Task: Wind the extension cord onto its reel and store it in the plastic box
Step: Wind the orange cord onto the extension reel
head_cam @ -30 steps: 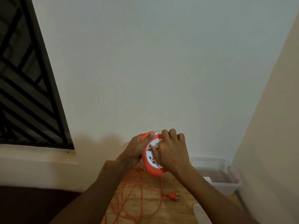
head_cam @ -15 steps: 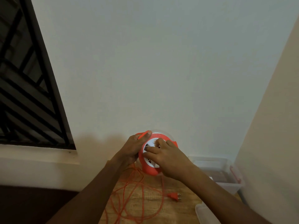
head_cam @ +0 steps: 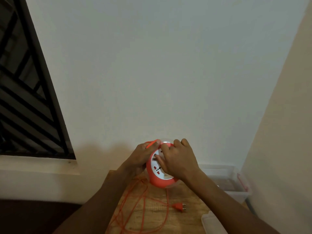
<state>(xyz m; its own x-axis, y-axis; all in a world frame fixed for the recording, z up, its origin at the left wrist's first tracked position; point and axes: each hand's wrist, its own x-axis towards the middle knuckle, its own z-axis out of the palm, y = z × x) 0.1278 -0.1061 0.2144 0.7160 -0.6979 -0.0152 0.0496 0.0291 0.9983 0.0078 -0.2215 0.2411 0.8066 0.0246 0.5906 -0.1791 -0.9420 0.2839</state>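
Wooden tabletop point(head_cam: 185, 196) is lying below us against a pale wall point(head_cam: 152, 65). Nearest us, loose orange cord point(head_cam: 135, 208) is sprawling over it, its plug point(head_cam: 179, 207) lying flat beside a clear lid point(head_cam: 212, 223). Above that, we are holding the reel point(head_cam: 156, 176) off the table: our left hand point(head_cam: 141, 157) is gripping its rim and pinching a cord strand, our right hand point(head_cam: 179, 159) is curling over its white socket face. Further right, the box point(head_cam: 236, 195) is sitting open by the wall.

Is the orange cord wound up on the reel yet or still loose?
Mostly loose: the cord lies in loops on the wooden table, plug beside them.
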